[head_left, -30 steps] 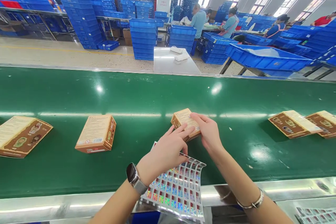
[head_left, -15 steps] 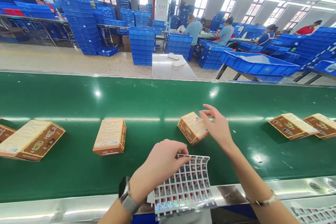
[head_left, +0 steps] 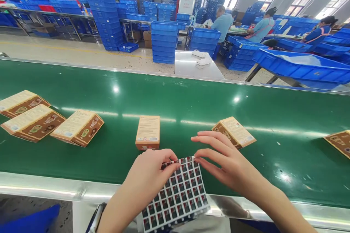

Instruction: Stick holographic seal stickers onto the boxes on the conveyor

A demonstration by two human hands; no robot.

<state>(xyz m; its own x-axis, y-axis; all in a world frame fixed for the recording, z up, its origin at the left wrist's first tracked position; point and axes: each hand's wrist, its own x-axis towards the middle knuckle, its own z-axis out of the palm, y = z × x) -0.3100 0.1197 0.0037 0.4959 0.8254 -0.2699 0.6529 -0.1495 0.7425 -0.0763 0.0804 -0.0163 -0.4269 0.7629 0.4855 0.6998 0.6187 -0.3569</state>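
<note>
- Head view: the left hand (head_left: 149, 173) grasps the top edge of a label sheet (head_left: 179, 194) between its thumb and fingertips, the other fingers curled over
- The label sheet, ruled into rows of small dark and red rectangles with white gaps, hangs tilted over the near metal rail (head_left: 51, 185) of the green belt (head_left: 169, 98), its lower edge towards the person
- The right hand (head_left: 229, 156) has its fingers spread, thumb and forefinger at the sheet's upper right corner; I cannot tell whether they pinch it
- Just beyond the left hand, a square-on box (head_left: 148, 131) lies on the belt, its cream printed face up and its brown end towards the person
- Behind the right hand and partly hidden by it, a turned box (head_left: 239, 133) lies at a slant
- Three more boxes (head_left: 78, 127) lie close together at the left, and a cut-off box (head_left: 339, 143) shows at the right edge
- Beyond the belt stand a white-topped table (head_left: 188, 67) and stacked blue crates (head_left: 164, 42), with a co-worker in a light blue top (head_left: 222, 22) farther back
</note>
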